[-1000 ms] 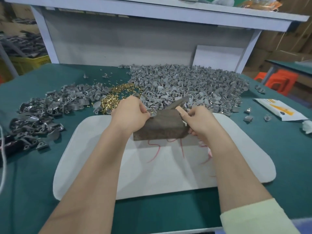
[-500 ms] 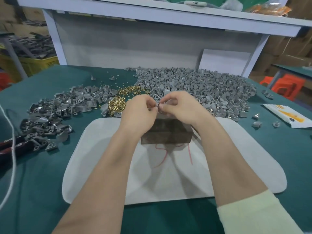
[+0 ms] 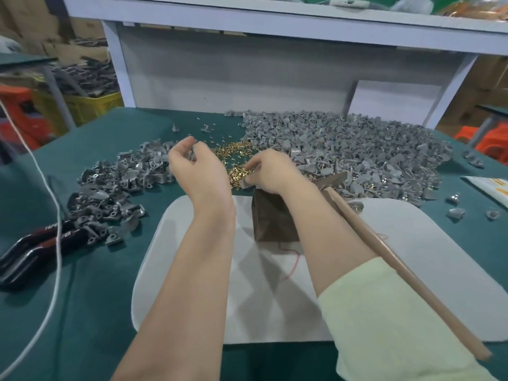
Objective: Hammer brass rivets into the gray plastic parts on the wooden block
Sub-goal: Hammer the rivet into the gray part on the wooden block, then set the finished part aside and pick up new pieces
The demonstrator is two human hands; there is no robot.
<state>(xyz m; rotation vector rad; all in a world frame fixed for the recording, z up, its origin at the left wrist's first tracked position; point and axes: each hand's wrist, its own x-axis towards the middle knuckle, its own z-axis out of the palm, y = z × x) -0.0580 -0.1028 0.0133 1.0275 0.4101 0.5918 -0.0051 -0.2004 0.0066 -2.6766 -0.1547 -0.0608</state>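
The dark wooden block (image 3: 272, 221) stands on a white mat (image 3: 412, 243). My right hand (image 3: 270, 171) reaches past the block's far left corner to the brass rivets (image 3: 233, 160), fingers curled and pinching what looks like a small gray plastic part (image 3: 242, 184) at the pile's near edge. My left hand (image 3: 198, 171) hovers over the gap between the rivets and the left heap of gray parts (image 3: 118, 188), fingers loosely curled and nothing seen in them. The hammer (image 3: 384, 251) lies with its head on the block, its wooden handle running along my right forearm.
A large heap of loose gray parts (image 3: 343, 149) fills the table behind and right of the block. Black-and-red pliers (image 3: 35, 243) and a white cord (image 3: 56, 215) lie at the left. A paper packet (image 3: 492, 185) sits at the right edge. A shelf post (image 3: 121, 67) rises behind.
My hands have come apart from the top of the block. The left moved left and up, the right shifted to the rivet pile. The hammer handle now shows beside my right arm.
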